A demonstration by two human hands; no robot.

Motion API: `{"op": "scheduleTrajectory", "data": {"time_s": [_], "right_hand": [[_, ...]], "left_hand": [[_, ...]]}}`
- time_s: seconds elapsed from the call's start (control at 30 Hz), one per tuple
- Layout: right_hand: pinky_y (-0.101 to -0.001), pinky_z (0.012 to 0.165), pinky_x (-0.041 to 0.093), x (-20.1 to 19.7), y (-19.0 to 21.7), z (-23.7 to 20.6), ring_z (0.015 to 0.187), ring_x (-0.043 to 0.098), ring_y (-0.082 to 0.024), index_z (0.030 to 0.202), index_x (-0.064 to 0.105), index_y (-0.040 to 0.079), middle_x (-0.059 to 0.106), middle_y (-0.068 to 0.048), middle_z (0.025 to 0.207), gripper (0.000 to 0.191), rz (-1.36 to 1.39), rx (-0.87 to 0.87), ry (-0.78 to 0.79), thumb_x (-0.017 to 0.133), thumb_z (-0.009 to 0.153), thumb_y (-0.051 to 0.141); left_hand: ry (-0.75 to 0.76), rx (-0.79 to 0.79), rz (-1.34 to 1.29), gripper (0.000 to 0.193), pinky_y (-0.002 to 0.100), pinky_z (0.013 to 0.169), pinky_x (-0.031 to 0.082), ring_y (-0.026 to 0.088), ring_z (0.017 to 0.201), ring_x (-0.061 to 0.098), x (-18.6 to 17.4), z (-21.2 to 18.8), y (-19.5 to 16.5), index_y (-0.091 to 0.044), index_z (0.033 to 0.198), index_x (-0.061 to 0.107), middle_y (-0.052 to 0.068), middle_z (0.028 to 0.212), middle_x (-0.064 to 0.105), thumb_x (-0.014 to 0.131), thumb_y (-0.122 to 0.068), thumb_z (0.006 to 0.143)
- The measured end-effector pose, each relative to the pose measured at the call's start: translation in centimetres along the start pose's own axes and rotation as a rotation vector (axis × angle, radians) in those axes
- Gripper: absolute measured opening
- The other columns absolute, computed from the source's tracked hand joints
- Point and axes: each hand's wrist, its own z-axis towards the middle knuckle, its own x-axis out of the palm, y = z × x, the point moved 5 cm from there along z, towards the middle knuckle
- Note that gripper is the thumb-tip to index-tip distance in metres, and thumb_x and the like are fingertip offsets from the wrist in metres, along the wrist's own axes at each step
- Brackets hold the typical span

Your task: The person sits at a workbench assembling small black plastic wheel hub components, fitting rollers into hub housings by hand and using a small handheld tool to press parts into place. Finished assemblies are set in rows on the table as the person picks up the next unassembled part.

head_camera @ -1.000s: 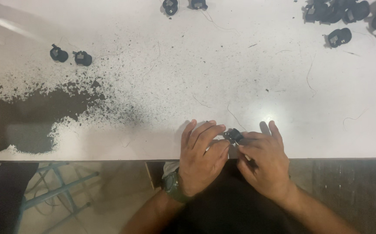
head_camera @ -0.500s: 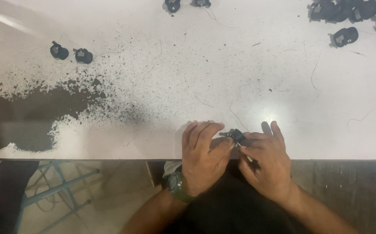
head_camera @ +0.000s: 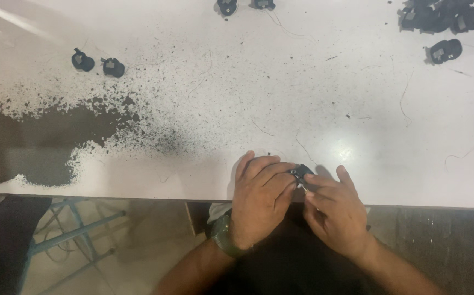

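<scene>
1. A small black part (head_camera: 301,172) is pinched between both hands at the near edge of the white table (head_camera: 357,125), approx. centre-right of the head view.
2. L hand (head_camera: 260,201): grip pressed together, fingers curled over the part's left side; a dark watch (head_camera: 225,238) is worn at the wrist.
3. R hand (head_camera: 336,214): fingertips (head_camera: 312,179) are closed on the part's right side, w/ a thin light bit seen just below it; what it is can't be told.
4. A bright glare spot (head_camera: 346,155) is seen on the table just beyond the R hand; thin wire strands (head_camera: 302,146) lie near.
5. A wide patch of dark powder (head_camera: 45,142) is spread over the table's left part, thinning to specks toward centre.
6. Two small black pieces (head_camera: 98,63) are set beside each other past the powder, far left.
7. More black parts are seen at the far edge: two at top centre (head_camera: 242,5), a cluster (head_camera: 439,19) at top right, one apart (head_camera: 445,51).
8. Blue-grey frame legs (head_camera: 67,229) are visible under the table, lower left.
</scene>
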Motion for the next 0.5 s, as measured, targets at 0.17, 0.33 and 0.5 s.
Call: {"op": "scheduleTrajectory", "data": {"time_s": [0.17, 0.33, 0.5], "right_hand": [[-0.0544, 0.118, 0.042, -0.2, 0.4, 0.7, 0.112, 0.071, -0.026, 0.104, 0.061, 0.009, 0.070, -0.008, 0.098, 0.032, -0.045, 0.023, 0.003, 0.078, 0.081, -0.006], [-0.0561, 0.119, 0.039, -0.3, 0.7, 1.3, 0.117, 0.069, -0.026, 0.103, 0.064, 0.009, 0.071, -0.010, 0.103, 0.028, -0.032, 0.046, 0.060, 0.078, 0.081, -0.003], [-0.0585, 0.128, 0.024, -2.8, -0.1, 2.8, 0.120, 0.065, -0.029, 0.110, 0.069, 0.011, 0.071, -0.008, 0.113, 0.031, -0.129, 0.048, 0.002, 0.075, 0.082, -0.001]], "left_hand": [[0.024, -0.012, -0.043, 0.014, 0.057, 0.121, 0.030, 0.026, 0.128, 0.058, 0.0, -0.1, 0.3, -0.011, 0.107, 0.072, 0.001, 0.124, 0.071, 0.069, -0.012, 0.093], [0.009, -0.046, 0.009, 0.011, 0.060, 0.125, 0.026, 0.029, 0.138, 0.052, -0.2, -0.2, 0.4, -0.012, 0.100, 0.072, 0.006, 0.127, 0.065, 0.072, -0.015, 0.089], [-0.088, -0.063, 0.073, 0.039, 0.065, 0.119, 0.022, 0.037, 0.138, 0.044, -0.9, 0.1, 0.5, -0.004, 0.108, 0.071, 0.017, 0.136, 0.052, 0.080, -0.031, 0.082]]}}
